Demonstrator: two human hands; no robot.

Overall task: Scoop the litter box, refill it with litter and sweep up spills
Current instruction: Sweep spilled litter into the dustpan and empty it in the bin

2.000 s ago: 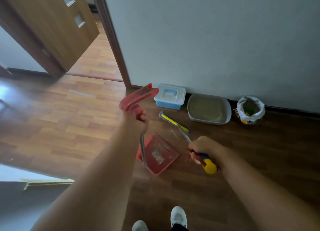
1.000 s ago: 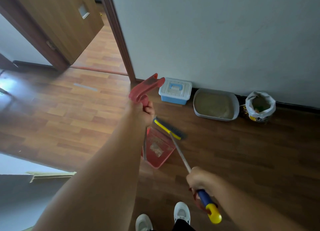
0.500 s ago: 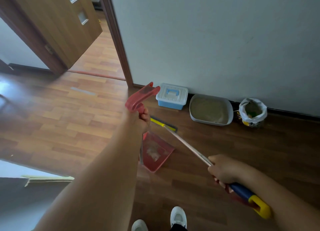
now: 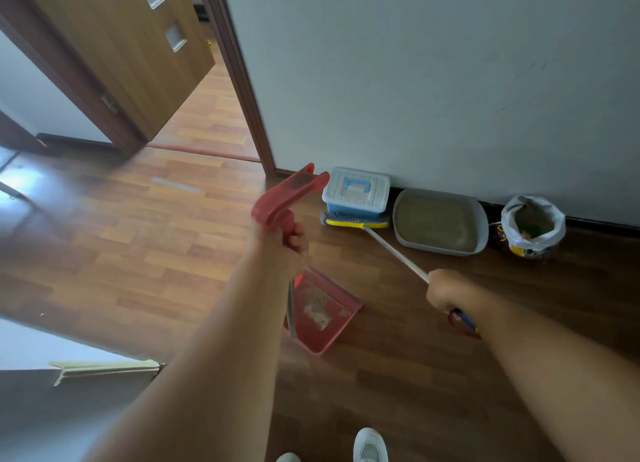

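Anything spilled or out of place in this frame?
Nothing stands out. The only loose stuff is pale debris in the red dustpan; no spill shows on the floor. Litter box sits flat at the wall, broom head by the storage box.

Red dustpan (image 4: 320, 311) — yellow-headed broom (image 4: 356, 222)

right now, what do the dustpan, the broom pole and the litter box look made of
Dustpan: red plastic by its look, matte moulded tray.
Broom pole: seemingly metal, thin with a silvery sheen.
Litter box: probably grey plastic, smooth rounded rim.
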